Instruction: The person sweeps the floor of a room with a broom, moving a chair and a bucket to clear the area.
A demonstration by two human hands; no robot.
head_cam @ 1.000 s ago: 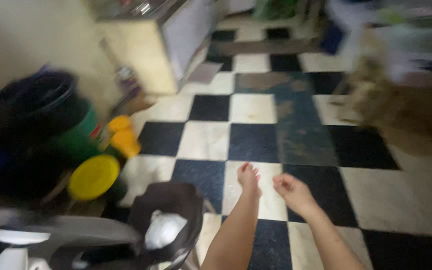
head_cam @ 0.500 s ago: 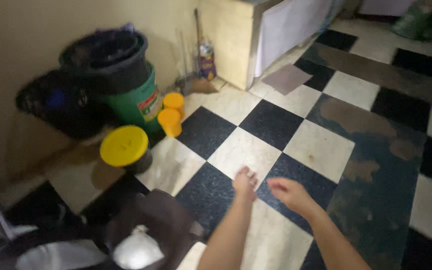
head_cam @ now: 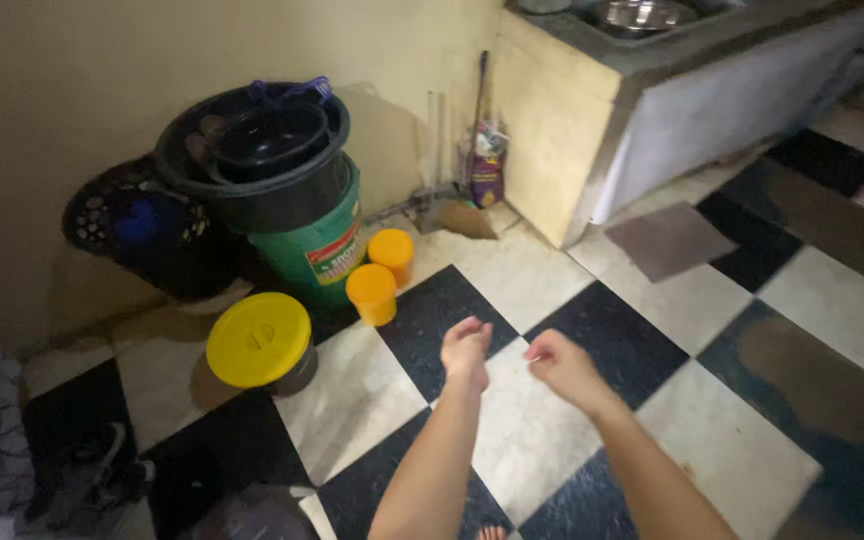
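Both my forearms reach out over a black-and-white checkered floor. My left hand has its fingers curled loosely inward and holds nothing that I can see. My right hand is close beside it, fingers bent, thumb and forefinger near each other; whether something tiny is pinched there I cannot tell. Just beyond the hands stand two small orange cups, and to the left a container with a yellow lid.
A green bucket holding stacked black tubs stands by the wall, with a dark mesh basket beside it. A broom leans in the corner next to a concrete counter. Cloth and sandals lie at the lower left.
The view has swung left and closer to the wall, so the buckets and cups sit nearer the centre. My hands have stayed together in front of me; the dark bag at the bottom has slipped out of view.
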